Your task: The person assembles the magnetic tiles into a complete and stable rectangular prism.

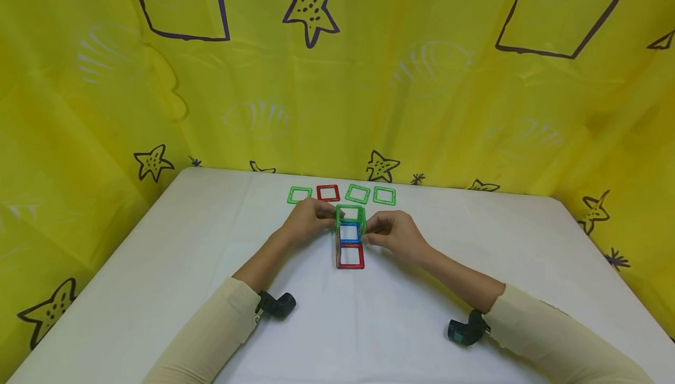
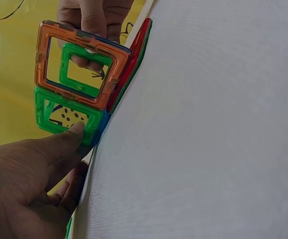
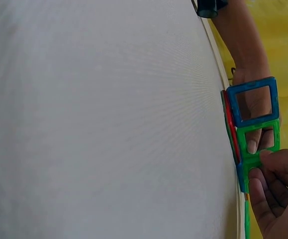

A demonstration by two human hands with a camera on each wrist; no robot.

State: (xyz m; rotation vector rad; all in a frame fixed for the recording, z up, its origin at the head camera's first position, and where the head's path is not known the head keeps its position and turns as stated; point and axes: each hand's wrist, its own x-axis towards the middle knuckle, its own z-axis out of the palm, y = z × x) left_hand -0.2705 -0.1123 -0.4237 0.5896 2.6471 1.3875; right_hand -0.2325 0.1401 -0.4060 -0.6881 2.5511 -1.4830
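Observation:
A small structure of square magnetic tiles stands mid-table in the head view. Its red tile (image 1: 351, 267) lies flat at the near end, with a blue tile (image 1: 349, 241) beyond it. Upright green tiles rise at the far end. On the left side, an orange tile (image 2: 39, 59) stands upright beside a green tile (image 2: 43, 119). My left hand (image 1: 308, 220) pinches that green tile, thumb on its face and other fingers partly hidden behind. From the right, my right hand (image 1: 398, 234) pinches a green tile (image 3: 277, 134) between thumb and fingers.
Behind the structure lie a loose red tile (image 1: 328, 200) and several loose green tiles (image 1: 384, 203) in a row. The white-covered table (image 1: 221, 208) ends at a yellow patterned curtain (image 1: 337, 79). Each wrist wears a black camera (image 1: 282, 306).

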